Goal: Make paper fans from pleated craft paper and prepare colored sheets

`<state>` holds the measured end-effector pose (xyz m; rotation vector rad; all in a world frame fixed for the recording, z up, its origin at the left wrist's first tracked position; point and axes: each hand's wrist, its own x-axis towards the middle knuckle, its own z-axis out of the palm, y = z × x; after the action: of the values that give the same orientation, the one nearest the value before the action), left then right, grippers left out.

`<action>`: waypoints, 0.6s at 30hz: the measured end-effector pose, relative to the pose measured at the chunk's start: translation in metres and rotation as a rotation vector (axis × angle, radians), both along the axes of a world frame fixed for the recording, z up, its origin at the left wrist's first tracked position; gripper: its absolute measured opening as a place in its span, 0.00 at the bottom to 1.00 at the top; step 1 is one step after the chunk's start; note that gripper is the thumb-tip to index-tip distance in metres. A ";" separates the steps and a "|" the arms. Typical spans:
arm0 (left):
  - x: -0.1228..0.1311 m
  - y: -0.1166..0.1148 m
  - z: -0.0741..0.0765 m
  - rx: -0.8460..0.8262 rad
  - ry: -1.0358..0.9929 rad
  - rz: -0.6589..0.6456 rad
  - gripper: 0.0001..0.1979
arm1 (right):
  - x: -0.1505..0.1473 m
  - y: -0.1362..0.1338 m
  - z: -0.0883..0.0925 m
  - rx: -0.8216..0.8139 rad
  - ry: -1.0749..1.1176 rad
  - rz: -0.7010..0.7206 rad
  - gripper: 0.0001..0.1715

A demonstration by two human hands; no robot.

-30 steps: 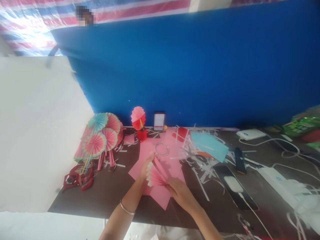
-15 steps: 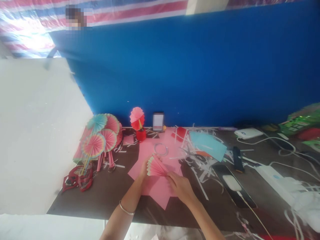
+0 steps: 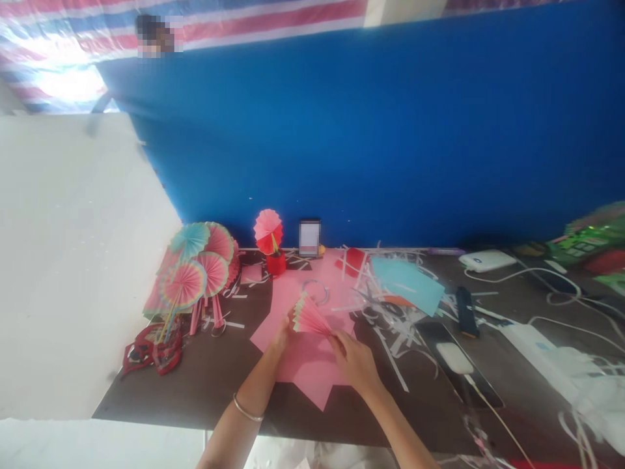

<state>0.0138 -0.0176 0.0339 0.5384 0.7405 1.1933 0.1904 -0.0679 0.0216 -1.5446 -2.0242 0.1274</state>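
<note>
1. The rear of the workstation is bounded by a blue panel (image 3: 371,143); the left side is closed off by a white panel (image 3: 63,273).
2. A dark tabletop (image 3: 205,391) is fitted against the blue panel. Its right half is littered with white paper strips (image 3: 390,358).
3. Pink sheets (image 3: 312,384) are laid overlapping at the centre, directly under the hands, where they are easily reached.
4. Paper fans (image 3: 184,284) are grouped at the left, presumably so that they are kept away from the strips.
5. A light blue sheet (image 3: 407,280) is laid across the strips, right of centre.
6. The right hand (image 3: 354,355) is clamped on the narrow end of the pleated pink fan (image 3: 312,316), apparently so that the folds are kept gathered there.
7. The left hand (image 3: 283,335) is placed at the wide, pale-edged rim, probably for control of the spread. Its fingers are partly hidden; whether they are closed cannot be told.
8. The fan is held between both hands, over the pink sheets.
9. A thin ring (image 3: 327,293) is positioned just beyond the fan.
</note>
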 end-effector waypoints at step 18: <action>0.005 -0.003 0.016 0.032 0.061 -0.098 0.28 | -0.008 -0.002 -0.005 0.070 -0.031 -0.054 0.17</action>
<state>0.0188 -0.0204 0.0497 0.6332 0.7391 1.1034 0.1820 -0.0697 0.0170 -1.5646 -1.9878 0.0113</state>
